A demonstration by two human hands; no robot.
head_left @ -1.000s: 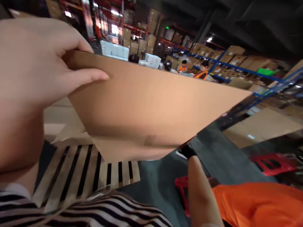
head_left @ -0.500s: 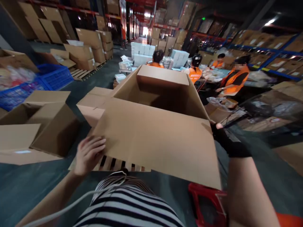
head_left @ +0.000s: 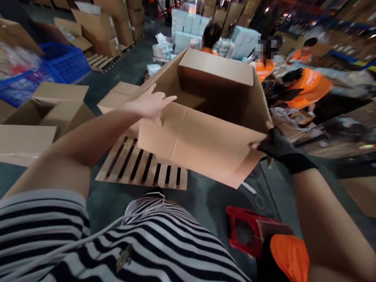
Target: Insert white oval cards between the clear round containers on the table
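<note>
A large open cardboard box (head_left: 205, 135) is in front of me, its far flap upright and its near flap hanging down. Over the near left corner lies my left hand (head_left: 151, 103), bare, with thumb and fingers spread against the cardboard. My right hand (head_left: 274, 143), in a dark fingerless glove, is closed around the near right corner, thumb on the rim and other fingers at the outer side. Inside, the box is dark, and no contents can be made out. Under its left side shows a wooden pallet (head_left: 141, 166).
Another open carton (head_left: 26, 137) stands at left, near blue crates (head_left: 66, 62). A closed box (head_left: 117, 94) sits beyond my left forearm. A red plastic stool (head_left: 243, 231) is low at right. People in orange vests (head_left: 313, 88) work at back right.
The near flap has swung down from its outward slant. My left hand has moved from the flap's left edge up to the box's near left corner. My right hand keeps its hold.
</note>
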